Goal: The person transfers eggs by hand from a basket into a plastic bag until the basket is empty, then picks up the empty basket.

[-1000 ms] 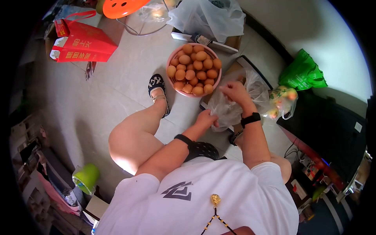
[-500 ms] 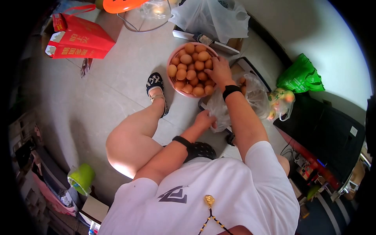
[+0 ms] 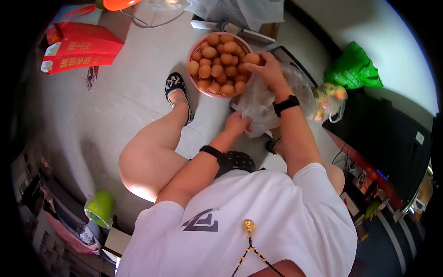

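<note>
One egg is pinched between the thumb and the fingers of your right hand, near the rim at the right side of the pink basket; whether a second one is under the fingers, I cannot tell. For a good hold, let the pads go around the shell and press only lightly, because a hard squeeze at one spot could crack it. Your left hand has its fingers closed on the near edge of the clear plastic bag (this film is thin, so it may fold shut easily), and a steady, gentle pull there would help the mouth to remain wide. The bag's folds lie close under your right wrist and could catch on the black band, so a slightly higher wrist would be safer. The other eggs are heaped in the basket, and those near its rim could roll if they are pushed. Beyond the bag is the dark edge of an open box, something hard to knock against. Farther right stand a green bag and a bag of fruit. Your left shoe is beside the basket.
</note>
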`<state>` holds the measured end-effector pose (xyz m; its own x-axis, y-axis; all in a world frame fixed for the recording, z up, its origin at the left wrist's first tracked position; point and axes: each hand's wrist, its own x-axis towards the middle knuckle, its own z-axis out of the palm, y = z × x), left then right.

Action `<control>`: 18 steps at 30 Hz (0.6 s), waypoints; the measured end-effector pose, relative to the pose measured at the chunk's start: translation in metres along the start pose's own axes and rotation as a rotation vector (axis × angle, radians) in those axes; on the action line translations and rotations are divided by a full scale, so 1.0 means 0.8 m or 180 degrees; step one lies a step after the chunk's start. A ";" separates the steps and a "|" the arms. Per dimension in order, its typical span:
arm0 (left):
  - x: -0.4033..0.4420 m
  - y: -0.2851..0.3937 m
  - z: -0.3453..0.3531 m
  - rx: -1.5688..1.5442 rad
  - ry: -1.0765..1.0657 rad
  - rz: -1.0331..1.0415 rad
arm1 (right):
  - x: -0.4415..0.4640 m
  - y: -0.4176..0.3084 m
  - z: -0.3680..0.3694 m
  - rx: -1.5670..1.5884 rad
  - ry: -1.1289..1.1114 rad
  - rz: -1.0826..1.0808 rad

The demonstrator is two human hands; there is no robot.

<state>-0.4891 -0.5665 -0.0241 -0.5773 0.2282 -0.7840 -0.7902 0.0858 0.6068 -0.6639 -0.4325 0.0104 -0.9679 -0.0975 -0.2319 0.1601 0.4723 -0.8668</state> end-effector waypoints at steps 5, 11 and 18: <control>-0.002 0.009 0.003 -0.0431 0.0057 0.0103 | -0.085 0.044 -0.056 0.1126 -0.1408 0.1248; -0.002 0.010 0.009 -0.0733 0.0119 0.0214 | -0.106 0.119 -0.031 -0.0679 -0.1201 0.1458; 0.006 0.004 0.004 -0.0560 -0.0096 0.0146 | -0.091 0.211 0.054 -0.1818 0.0007 0.0776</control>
<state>-0.4937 -0.5619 -0.0258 -0.6092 0.2571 -0.7501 -0.7885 -0.0957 0.6076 -0.5580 -0.3835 -0.1378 -0.9170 0.0738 -0.3919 0.2481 0.8750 -0.4158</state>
